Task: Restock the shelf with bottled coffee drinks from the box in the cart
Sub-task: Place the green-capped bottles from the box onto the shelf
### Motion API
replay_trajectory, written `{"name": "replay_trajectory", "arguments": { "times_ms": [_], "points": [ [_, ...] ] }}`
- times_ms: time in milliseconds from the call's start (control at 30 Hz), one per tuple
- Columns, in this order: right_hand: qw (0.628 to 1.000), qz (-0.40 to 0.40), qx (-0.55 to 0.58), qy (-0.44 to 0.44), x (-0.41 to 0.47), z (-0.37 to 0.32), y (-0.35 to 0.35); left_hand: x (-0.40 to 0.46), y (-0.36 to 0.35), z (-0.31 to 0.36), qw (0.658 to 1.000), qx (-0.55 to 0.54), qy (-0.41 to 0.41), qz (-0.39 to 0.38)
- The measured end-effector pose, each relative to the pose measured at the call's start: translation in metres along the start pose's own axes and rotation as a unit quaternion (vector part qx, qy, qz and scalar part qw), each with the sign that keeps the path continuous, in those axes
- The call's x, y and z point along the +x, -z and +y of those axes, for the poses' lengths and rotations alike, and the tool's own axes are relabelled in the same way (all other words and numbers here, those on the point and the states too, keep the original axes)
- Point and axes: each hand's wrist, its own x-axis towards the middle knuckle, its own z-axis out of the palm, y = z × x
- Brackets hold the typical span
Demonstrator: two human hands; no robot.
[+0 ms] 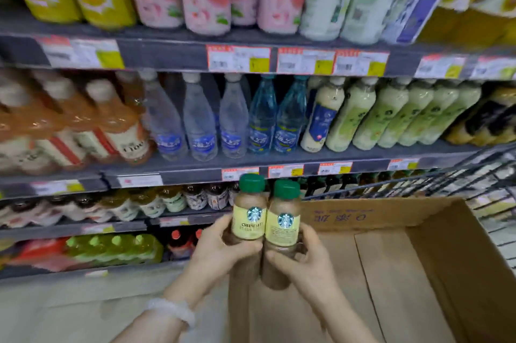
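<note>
Two bottled coffee drinks with green caps and pale yellow labels are held upright side by side in front of the shelf. My left hand [220,249] grips the left bottle [248,219] around its lower half. My right hand [301,259] grips the right bottle [283,226] the same way. Both bottles hover above the left edge of the open cardboard box [435,253], whose visible floor shows only bare cardboard. The box sits in a wire cart [485,175] at the right.
Shelves [251,164] full of drinks fill the view: clear water bottles, pale green and orange drinks at mid height, small dark-capped bottles [195,197] on the tier just behind the held bottles. A pale floor lies at lower left. A white bracelet [173,312] circles my left wrist.
</note>
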Motion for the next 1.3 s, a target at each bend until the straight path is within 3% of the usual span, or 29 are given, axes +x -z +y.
{"name": "replay_trajectory", "arguments": {
  "times_ms": [233,567,800,1033,1300],
  "points": [
    [0.983,-0.071,-0.018,0.166,-0.058,-0.114,-0.128,-0.087,0.155,0.065,0.986,-0.047,-0.118,0.104],
    [0.957,-0.206,-0.008,0.204,-0.126,-0.173,-0.310,-0.205,0.336,0.082,0.952,0.015,-0.178,0.247],
    [0.947,-0.205,-0.028,0.245,-0.119,-0.213,-0.349,-0.202,0.379,0.105,0.946,-0.003,-0.200,0.253],
    [0.945,-0.166,-0.022,0.283,-0.069,-0.253,-0.360,-0.141,0.395,0.144,0.941,-0.007,-0.219,0.256],
    [0.922,-0.097,-0.004,0.374,0.005,-0.330,-0.356,-0.059,0.405,0.231,0.917,0.055,-0.314,0.241]
  ]
}}
